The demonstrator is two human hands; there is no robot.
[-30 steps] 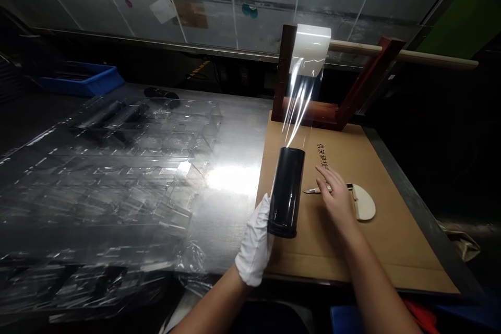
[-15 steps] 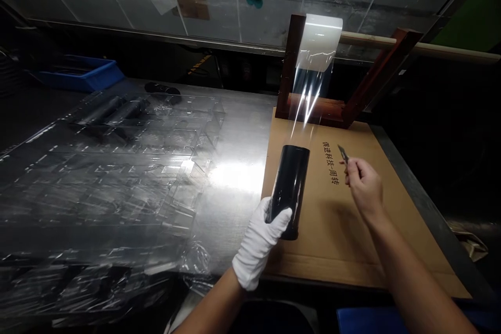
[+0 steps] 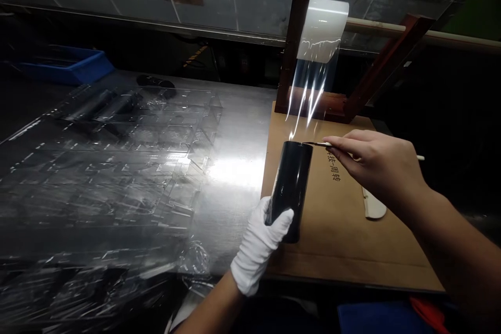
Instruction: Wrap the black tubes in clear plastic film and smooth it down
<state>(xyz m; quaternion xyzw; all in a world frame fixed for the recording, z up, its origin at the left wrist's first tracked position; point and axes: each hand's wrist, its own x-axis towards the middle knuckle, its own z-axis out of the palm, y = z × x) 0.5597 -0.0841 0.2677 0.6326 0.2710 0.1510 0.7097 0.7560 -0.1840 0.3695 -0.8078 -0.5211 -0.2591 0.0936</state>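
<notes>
1. The black tube (image 3: pixel 290 191) stands tilted just above the near edge of the cardboard sheet (image 3: pixel 352 250), its lower end over the cardboard and its top leaning away from the person.
2. The left hand (image 3: pixel 260 245), in a white cotton glove, is closed around the tube's lower half, with the fingers wrapped across its front.
3. The right hand (image 3: pixel 376 164), bare, has closed thumb and fingers in a pencil grip on a craft knife (image 3: pixel 318 143).
4. The biggest change is the knife: it has moved from above the printed characters (image 3: pixel 334 169) to the tube's top edge, where the blade tip now sits. Whether it touches the clear film (image 3: pixel 309 91) there is hard to tell.
5. The film runs taut from the film roll (image 3: pixel 323 28) down to the tube. The roll sits on a wooden stand (image 3: pixel 291 52) at the far edge of the cardboard.
6. A cream curved piece (image 3: pixel 373 206) lies on the cardboard under the right wrist.
7. Left of the cardboard, clear plastic sheets (image 3: pixel 117 167) cover much of the metal worktop (image 3: pixel 238 177); a blue tray (image 3: pixel 66 65) sits beyond its far edge.
</notes>
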